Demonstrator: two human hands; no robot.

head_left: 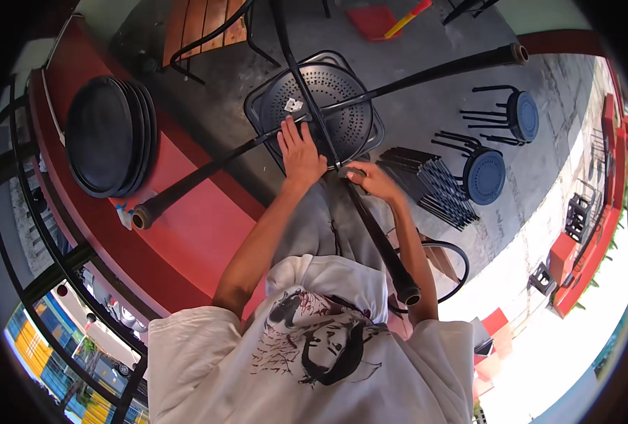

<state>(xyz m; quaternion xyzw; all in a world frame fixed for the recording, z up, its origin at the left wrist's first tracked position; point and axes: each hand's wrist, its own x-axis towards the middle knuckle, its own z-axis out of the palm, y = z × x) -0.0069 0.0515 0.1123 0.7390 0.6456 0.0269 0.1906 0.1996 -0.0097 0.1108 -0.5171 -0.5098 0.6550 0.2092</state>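
A black metal cross-shaped base [413,79] with four long tubular legs lies in front of me, one leg running down toward my shirt. Its crossing sits above a round perforated metal seat [345,88]. My left hand [302,157] is laid over the leg beside the crossing, its fingers stretched out. Just right of the near leg, my right hand [376,182] is closed, thumb and fingertips drawn together against the tube. Whatever those fingertips hold, if anything, is too small to make out. A crumpled white scrap [293,104] lies on the seat.
Several black round tops [105,138] lean stacked on a red ledge [194,205] at left. To the right stand two round stools [485,177] and a stack of dark slatted pieces [427,185]. Farther off are a slatted wooden chair [204,28] and a red dustpan [372,22].
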